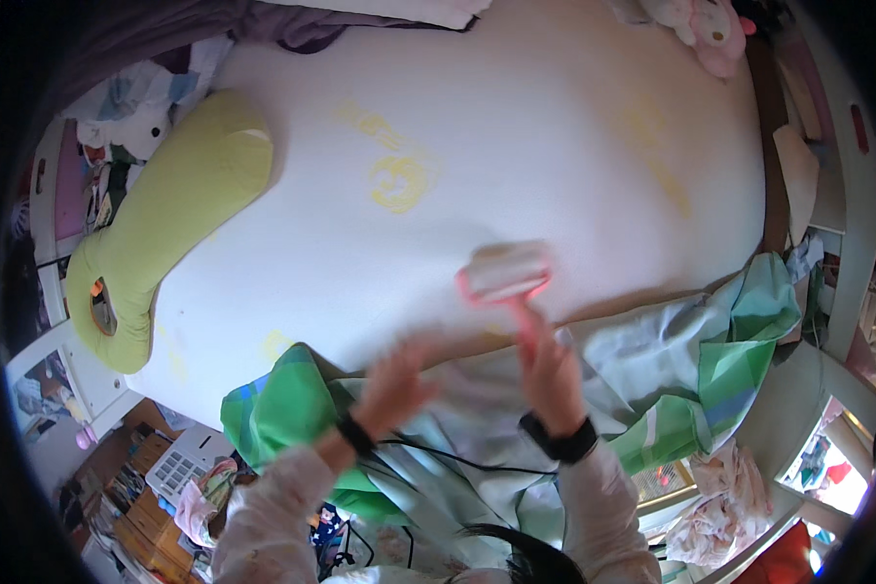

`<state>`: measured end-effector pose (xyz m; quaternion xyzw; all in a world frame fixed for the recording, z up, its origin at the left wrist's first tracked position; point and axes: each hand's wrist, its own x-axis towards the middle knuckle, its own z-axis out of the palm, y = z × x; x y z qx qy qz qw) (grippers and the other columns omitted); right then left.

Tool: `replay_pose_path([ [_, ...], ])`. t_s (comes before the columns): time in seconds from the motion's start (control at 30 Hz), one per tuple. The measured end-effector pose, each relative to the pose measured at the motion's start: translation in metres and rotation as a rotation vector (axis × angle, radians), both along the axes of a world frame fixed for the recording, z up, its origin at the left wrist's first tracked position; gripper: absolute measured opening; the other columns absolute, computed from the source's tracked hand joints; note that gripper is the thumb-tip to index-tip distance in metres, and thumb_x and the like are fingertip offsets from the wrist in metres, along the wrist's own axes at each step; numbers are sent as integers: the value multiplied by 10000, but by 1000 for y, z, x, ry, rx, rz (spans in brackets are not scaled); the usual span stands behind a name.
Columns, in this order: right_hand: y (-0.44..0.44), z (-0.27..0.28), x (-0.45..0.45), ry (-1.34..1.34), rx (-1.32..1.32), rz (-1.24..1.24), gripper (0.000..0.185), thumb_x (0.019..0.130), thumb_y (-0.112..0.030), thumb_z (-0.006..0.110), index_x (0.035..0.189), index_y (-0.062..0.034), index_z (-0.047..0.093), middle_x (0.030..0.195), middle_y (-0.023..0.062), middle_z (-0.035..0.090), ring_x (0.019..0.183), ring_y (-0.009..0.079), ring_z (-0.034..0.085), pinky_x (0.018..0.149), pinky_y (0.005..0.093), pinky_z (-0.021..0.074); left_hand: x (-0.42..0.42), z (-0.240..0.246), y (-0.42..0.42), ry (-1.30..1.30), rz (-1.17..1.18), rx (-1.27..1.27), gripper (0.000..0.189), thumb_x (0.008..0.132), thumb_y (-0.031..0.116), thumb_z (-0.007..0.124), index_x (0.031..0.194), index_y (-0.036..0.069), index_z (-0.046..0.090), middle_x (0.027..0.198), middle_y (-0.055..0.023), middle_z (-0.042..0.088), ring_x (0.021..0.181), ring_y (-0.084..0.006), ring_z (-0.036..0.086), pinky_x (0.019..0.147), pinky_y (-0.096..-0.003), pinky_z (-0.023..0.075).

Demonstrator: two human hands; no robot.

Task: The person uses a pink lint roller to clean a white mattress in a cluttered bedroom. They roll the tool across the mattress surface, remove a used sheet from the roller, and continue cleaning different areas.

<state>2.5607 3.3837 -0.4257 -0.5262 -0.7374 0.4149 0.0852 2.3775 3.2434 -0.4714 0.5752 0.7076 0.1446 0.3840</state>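
My right hand (551,376) grips the pink handle of a lint roller (507,271), whose pale roll is over the white mattress (321,241). The roller is blurred, so whether it touches the surface is unclear. To its left my left hand (401,383) is blurred, with nothing seen in it, near the mattress's front edge. Yellow marks (400,182) show on the mattress. A green and grey-white sheet (650,358) lies bunched along the front edge, below and around both hands.
A yellow-green curved pillow (182,190) lies on the left side. Plush toys (712,36) sit at the back right, and purple fabric (190,36) at the back left. A black cable (474,463) crosses the sheet. White bed rails (843,292) stand to the right.
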Motion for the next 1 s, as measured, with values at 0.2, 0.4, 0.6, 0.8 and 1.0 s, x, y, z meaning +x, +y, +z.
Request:
replay_pose_path([
  [0.2, -107, 6, -18, -245, -148, 278, 476, 857, -146, 434, 1318, -224, 347, 857, 116, 585, 642, 326, 578, 553, 442, 473, 103, 32, -153, -188, -349, -470, 124, 741, 127, 537, 818, 35, 570, 656, -142, 611, 612, -309, 609, 555, -426, 486],
  [0.4, -120, 17, 6, -416, -322, 299, 471, 868, -152, 400, 1321, -253, 322, 728, 158, 580, 648, 362, 582, 578, 489, 464, 114, -6, -165, -168, -392, -543, 168, 775, 121, 486, 882, 24, 573, 725, -149, 628, 648, -344, 610, 576, -445, 486],
  [0.6, -109, -5, -34, -429, -378, 295, 479, 844, -96, 374, 1298, -251, 360, 811, 178, 586, 755, 376, 582, 655, 491, 465, 126, -34, -178, -126, -403, -470, 207, 809, 153, 464, 969, 60, 555, 739, -114, 648, 673, -302, 635, 588, -431, 492],
  [0.8, -102, -14, -41, -250, -244, 244, 436, 858, -130, 388, 1276, -255, 376, 741, 162, 595, 681, 383, 581, 603, 505, 459, 139, -49, -182, -85, -362, -502, 219, 830, 149, 424, 975, 76, 572, 799, -121, 651, 717, -285, 639, 614, -432, 488],
  [1.0, -85, -36, -73, -180, -181, 314, 416, 860, -138, 416, 1261, -250, 407, 718, 159, 586, 671, 358, 589, 586, 472, 469, 149, -54, -185, 28, -378, -527, 274, 770, 201, 520, 1014, 96, 585, 921, -124, 640, 839, -270, 627, 708, -419, 481],
])
